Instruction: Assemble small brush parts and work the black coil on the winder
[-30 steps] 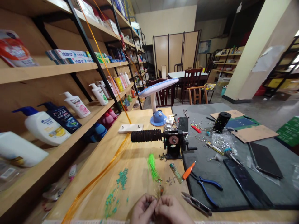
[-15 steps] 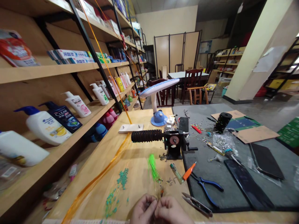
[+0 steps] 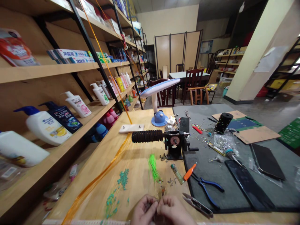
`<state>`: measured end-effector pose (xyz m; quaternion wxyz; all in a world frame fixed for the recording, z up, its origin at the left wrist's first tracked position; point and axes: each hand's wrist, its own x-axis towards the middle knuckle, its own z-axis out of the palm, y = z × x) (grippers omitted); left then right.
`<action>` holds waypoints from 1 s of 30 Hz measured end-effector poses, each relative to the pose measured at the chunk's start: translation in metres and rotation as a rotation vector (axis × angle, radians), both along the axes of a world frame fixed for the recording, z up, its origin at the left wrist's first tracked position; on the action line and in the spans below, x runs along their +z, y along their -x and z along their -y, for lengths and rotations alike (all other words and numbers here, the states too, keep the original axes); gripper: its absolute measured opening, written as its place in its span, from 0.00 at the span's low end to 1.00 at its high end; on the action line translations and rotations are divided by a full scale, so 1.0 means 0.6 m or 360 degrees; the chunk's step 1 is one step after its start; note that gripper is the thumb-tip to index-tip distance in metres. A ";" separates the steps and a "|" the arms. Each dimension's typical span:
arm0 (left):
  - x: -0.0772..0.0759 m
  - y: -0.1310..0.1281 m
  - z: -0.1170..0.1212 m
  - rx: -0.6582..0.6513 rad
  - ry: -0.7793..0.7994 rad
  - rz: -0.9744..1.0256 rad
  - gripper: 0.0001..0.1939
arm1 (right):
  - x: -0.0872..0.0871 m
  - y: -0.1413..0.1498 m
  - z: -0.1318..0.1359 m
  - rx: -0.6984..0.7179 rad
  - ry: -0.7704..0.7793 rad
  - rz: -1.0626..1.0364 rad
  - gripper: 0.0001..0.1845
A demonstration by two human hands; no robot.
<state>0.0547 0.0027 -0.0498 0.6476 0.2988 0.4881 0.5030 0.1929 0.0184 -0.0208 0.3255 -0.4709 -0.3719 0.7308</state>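
Note:
At the near edge of the wooden table, my left hand (image 3: 144, 209) and my right hand (image 3: 172, 208) meet with their fingertips pinched close together. Whatever they grip is mostly hidden and too small to name. Just beyond the fingertips lies a small brownish-orange clump (image 3: 162, 189), blurred. Ahead of it is a bundle of bright green strands (image 3: 153, 168). To the left are loose teal beads (image 3: 123, 178), some on thin green strands. Thread snips (image 3: 198, 205) lie to the right of my right hand, with blue-handled pliers (image 3: 206, 187) past them.
A hand-cranked winder (image 3: 174, 142) with a black ribbed roll (image 3: 147, 136) stands mid-table before a blue lamp (image 3: 159, 118). Orange threads (image 3: 100, 170) run down the left side. A grey mat (image 3: 211, 153) bears phones, an orange-handled tool (image 3: 190, 172) and small parts. Shelves (image 3: 58, 137) border the left.
My right hand has shifted very slightly, its fingers still pinched beside the left ones. The brownish clump looks a little more spread out. The other things have stayed in place.

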 end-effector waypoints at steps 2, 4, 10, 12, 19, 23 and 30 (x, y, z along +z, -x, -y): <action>0.001 0.006 -0.001 -0.0070 -0.0014 -0.0006 0.19 | 0.002 -0.002 0.000 -0.0017 -0.0045 0.0061 0.10; 0.004 0.010 -0.001 -0.0099 -0.0045 -0.0027 0.18 | 0.001 -0.003 0.000 -0.0041 -0.0104 0.0129 0.12; 0.013 0.009 0.001 -0.0079 -0.0121 -0.0112 0.18 | 0.000 -0.009 0.000 -0.0074 -0.0399 0.0528 0.10; 0.017 0.007 0.002 -0.0056 -0.0108 -0.0112 0.18 | 0.004 -0.012 0.000 -0.0045 -0.0499 0.0707 0.07; 0.032 0.008 -0.002 -0.0163 -0.0078 -0.0121 0.18 | 0.002 -0.015 0.004 -0.0089 -0.0529 0.0667 0.05; 0.033 0.003 0.000 -0.0171 -0.0101 -0.0170 0.19 | -0.005 -0.011 0.002 -0.0204 -0.0415 0.0289 0.18; 0.029 -0.012 0.007 0.0002 -0.0130 -0.0243 0.22 | 0.007 -0.009 -0.006 -0.0443 -0.0224 0.0062 0.27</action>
